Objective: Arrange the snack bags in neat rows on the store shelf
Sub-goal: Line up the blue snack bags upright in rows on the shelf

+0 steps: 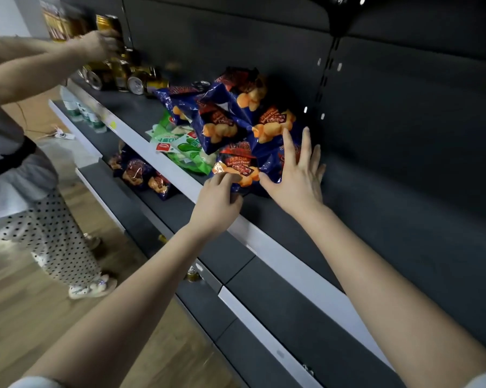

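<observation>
A loose heap of dark blue barbecue snack bags (230, 113) lies on the dark shelf (348, 219), with green snack bags (183, 148) under its left side. My left hand (216, 204) curls over the front edge of the nearest blue bag (237, 166), its fingers pinching the bag's bottom corner. My right hand (299, 169) lies flat, fingers spread, against the right side of the heap and grips nothing. The backs of the bags are hidden.
Gold cans (118, 77) lie and stand at the shelf's far left, where another person's hand (99, 44) holds one. That person stands to the left on the wooden floor. A lower shelf holds more blue bags (143, 175) and bottles (82, 110).
</observation>
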